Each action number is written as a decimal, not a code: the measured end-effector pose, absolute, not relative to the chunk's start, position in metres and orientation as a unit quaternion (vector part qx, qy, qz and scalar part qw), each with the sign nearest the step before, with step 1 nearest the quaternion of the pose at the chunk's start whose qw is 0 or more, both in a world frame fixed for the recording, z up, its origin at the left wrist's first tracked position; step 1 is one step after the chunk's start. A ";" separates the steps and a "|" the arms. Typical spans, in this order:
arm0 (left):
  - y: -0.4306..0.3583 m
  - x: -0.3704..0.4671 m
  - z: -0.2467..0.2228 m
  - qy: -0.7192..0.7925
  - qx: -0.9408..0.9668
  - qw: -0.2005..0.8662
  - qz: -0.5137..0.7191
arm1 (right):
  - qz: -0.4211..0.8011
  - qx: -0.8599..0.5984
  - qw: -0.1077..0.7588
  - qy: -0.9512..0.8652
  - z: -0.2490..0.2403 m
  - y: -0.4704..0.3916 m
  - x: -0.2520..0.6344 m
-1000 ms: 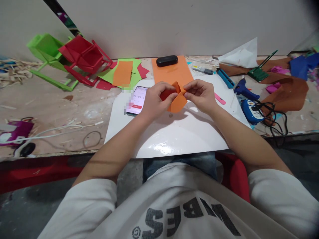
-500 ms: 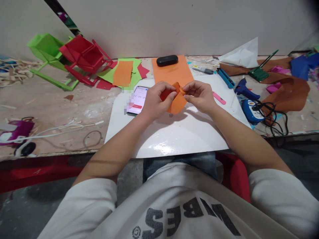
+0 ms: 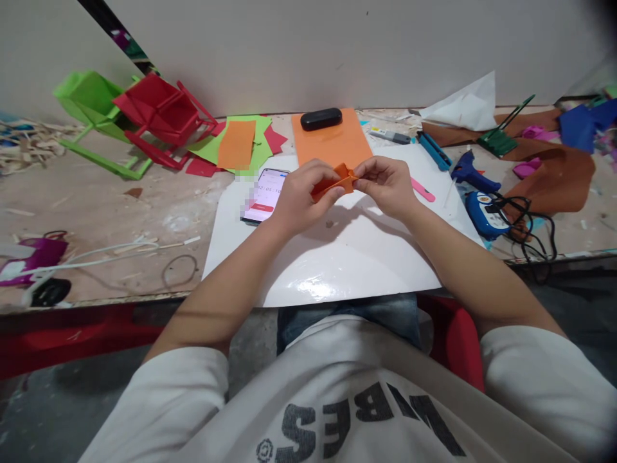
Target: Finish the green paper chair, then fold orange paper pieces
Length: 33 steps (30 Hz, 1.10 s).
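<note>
Both hands meet over the white board (image 3: 318, 263) and pinch one small folded piece of orange paper (image 3: 344, 182). My left hand (image 3: 308, 196) is closed on its left side, thumb in front and fingers behind. At its right edge, my right hand (image 3: 385, 183) grips between thumb and index finger. The fingers partly cover the paper, so its full shape is hidden. A phone (image 3: 263, 199) showing a timer lies just left of my left hand. Behind the hands, a black case (image 3: 321, 119) rests on a larger orange sheet (image 3: 332, 145).
At the left stand a green folded-paper chair (image 3: 91, 96) and a red one (image 3: 161, 109), beside paper scraps (image 3: 236, 145). To the right lie a pink cutter (image 3: 423, 190), a teal stapler (image 3: 434, 151), a blue glue gun (image 3: 475, 172) and a blue device with black cables (image 3: 486, 215).
The lower flap of the orange paper, which hung below my fingers, has swung up, so less of it shows. Both hands keep their grip in nearly the same place.
</note>
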<state>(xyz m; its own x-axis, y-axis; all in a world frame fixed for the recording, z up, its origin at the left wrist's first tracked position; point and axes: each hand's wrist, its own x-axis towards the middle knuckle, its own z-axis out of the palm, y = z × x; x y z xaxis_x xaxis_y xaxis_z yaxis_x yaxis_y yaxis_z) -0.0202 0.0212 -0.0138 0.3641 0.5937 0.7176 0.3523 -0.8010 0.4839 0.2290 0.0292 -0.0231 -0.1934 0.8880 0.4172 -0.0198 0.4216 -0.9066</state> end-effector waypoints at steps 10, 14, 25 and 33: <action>0.025 -0.019 -0.023 0.305 0.812 0.093 0.488 | 0.372 -0.320 0.541 -0.684 -0.026 0.026 0.224; 0.024 -0.018 -0.024 0.310 0.803 0.076 0.503 | 0.373 -0.319 0.533 -0.689 -0.025 0.025 0.224; 0.025 -0.015 -0.032 0.306 0.787 0.101 0.525 | 0.356 -0.361 0.510 -0.695 -0.022 0.022 0.224; 0.022 -0.014 -0.033 0.337 0.783 0.121 0.509 | 0.336 -0.357 0.521 -0.699 -0.027 0.026 0.227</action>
<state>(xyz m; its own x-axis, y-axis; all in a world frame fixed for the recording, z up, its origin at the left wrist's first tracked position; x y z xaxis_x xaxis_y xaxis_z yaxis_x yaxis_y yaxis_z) -0.0139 0.0224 -0.0330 0.2545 0.6507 0.7154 0.4033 -0.7438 0.5330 0.2266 0.0263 -0.0267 -0.2030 0.8487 0.4883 0.1481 0.5195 -0.8415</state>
